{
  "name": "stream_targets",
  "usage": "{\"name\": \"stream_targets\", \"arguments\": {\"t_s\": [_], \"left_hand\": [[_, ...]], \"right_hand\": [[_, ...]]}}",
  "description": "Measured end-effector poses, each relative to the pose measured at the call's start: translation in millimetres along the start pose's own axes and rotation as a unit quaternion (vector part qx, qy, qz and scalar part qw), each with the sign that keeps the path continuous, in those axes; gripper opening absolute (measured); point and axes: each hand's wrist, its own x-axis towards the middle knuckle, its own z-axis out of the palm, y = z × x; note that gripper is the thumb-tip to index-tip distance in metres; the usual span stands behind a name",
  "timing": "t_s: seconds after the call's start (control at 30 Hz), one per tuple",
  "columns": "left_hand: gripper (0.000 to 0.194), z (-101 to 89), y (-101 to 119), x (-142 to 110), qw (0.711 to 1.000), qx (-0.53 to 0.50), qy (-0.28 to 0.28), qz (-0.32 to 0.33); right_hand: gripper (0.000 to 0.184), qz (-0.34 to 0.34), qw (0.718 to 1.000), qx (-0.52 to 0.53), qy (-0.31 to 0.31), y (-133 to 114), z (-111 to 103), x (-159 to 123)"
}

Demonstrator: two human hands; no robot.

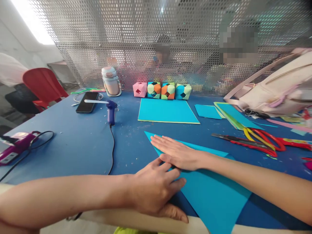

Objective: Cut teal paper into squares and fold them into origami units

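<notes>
A bright blue sheet of paper (pixel 216 195) lies on the blue table in front of me, partly folded over, with one sharp corner pointing to the upper left. My right hand (pixel 177 154) rests flat on its folded upper part, fingers stretched toward that corner. Beside it, my left hand (pixel 158 188) lies across the sheet's left edge with fingers loosely bent and apart, fingertips close to the right hand's thumb and the thumb over the table's front edge. Neither hand grasps anything that shows. Part of the fold is hidden under the hands and right forearm.
Behind the sheet lie stacked blue paper (pixel 168 111) and several folded paper cubes (pixel 154 90). To the left are a corded glue gun (pixel 112 112), a phone (pixel 88 103), a bottle (pixel 110 81) and a power strip (pixel 16 148). Scissors (pixel 265 138), a cutter (pixel 226 137) and a backpack (pixel 280 84) sit right.
</notes>
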Motion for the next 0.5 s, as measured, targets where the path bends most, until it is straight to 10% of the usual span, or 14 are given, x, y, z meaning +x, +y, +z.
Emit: {"name": "stream_targets", "arguments": {"t_s": [0.23, 0.5], "left_hand": [[0.078, -1.0, -1.1, -1.8, 1.0, 0.013, 0.004, 0.012], [0.072, -1.6, -3.9, -4.8, 0.999, 0.023, 0.005, 0.027]], "right_hand": [[0.079, -0.006, 0.996, -0.068, 0.057, 4.8, 1.2, 15.8], [0.072, 0.113, 0.979, -0.135, 0.103, 43.7, 12.3, -73.2]]}}
